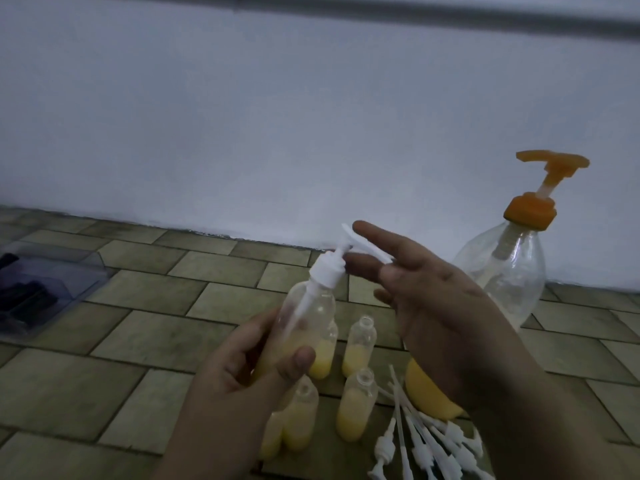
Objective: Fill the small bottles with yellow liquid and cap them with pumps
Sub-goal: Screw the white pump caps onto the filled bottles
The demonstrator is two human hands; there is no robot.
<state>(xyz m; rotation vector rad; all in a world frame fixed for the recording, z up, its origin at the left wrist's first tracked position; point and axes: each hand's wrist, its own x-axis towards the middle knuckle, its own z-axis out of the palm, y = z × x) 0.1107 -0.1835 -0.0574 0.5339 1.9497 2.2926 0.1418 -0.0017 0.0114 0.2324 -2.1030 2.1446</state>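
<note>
We are capping: our left hand (pixel 242 372) grips a bottle (pixel 304 323), partly filled with yellow liquid, tilted, with a white pump (pixel 332 258) already seated in its neck. Below the bottle stand four open bottles (pixel 356 403), filled but uncapped. Right of the bottle, our right hand (pixel 446 313) is spread open, fingers straight, holding nothing, fingertips at the pump head. Next, we judge, comes a spare pump from the pile (pixel 433 441) for another bottle.

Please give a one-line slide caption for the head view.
Left hand holds a pump-capped small bottle; open right hand beside its pump.
</note>
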